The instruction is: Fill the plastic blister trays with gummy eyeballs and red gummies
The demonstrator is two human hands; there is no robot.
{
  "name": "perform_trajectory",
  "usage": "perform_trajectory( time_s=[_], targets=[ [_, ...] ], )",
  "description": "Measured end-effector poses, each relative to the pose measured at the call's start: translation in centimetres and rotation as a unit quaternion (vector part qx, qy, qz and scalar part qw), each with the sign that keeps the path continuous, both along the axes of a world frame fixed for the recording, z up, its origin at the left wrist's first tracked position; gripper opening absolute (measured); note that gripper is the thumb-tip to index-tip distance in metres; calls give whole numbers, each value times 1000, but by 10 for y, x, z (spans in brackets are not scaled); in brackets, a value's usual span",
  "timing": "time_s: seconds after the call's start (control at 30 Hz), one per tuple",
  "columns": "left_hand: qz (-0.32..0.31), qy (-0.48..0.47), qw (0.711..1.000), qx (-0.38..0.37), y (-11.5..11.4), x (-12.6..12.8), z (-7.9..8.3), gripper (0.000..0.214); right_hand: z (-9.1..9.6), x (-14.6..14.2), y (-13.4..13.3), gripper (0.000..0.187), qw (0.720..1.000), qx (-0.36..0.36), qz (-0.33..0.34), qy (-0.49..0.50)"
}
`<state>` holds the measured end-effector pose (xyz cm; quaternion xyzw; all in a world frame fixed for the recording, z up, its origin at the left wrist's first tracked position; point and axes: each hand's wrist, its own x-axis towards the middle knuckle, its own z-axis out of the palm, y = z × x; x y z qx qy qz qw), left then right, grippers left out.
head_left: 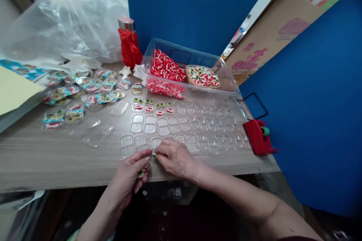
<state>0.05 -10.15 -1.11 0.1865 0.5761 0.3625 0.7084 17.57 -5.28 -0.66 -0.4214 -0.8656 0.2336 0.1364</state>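
My left hand [132, 173] and my right hand [172, 158] meet at the table's near edge, fingertips pinched together on a small pale piece [153, 153]. A small green round candy [140, 174] also sits under my left fingers. Both hands rest over the front row of a clear plastic blister tray [198, 128] with many empty pockets. A few pockets in the tray's back row hold green eye and red mouth candies [152, 105].
A clear bin [226, 79] behind the tray holds red-and-white candies [166, 69] and a scoop of mixed ones [203, 76]. Sealed candy packs [82, 94] lie at left. A red bottle [128, 43], plastic bags [65, 19] and a red tool [257, 137] stand around.
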Motion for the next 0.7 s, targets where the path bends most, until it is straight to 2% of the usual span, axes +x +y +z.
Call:
perform_trajectory(
  time_s=[0.07, 0.13, 0.2, 0.27, 0.37, 0.47, 0.6, 0.7],
  targets=[
    [-3, -5, 1000, -3, -1, -1, 0, 60, 4, 7, 22, 16, 993, -35, -81, 78],
    [-8, -12, 1000, -11, -2, -1, 3, 61, 8, 18, 57, 14, 976, -61, -174, 114],
    [-9, -23, 1000, -17, 0, -1, 7, 62, 11, 30, 99, 16, 961, -87, -249, 83],
    [-4, -37, 999, -19, 5, 1, 11, 60, 10, 38, 140, 21, 950, -87, -300, -4],
    [2, -56, 998, -23, 14, 5, 14, 55, 4, 38, 182, 24, 942, -91, -317, -67],
    [1, -73, 997, -30, 24, 10, 14, 49, -3, 29, 196, 26, 938, -102, -313, -104],
    [-11, -100, 994, -31, 33, 14, 13, 44, -5, 20, 195, 29, 932, -106, -318, -139],
    [-20, -108, 994, -24, 35, 17, 12, 41, -5, 18, 191, 33, 930, -77, -327, -148]
  ],
)
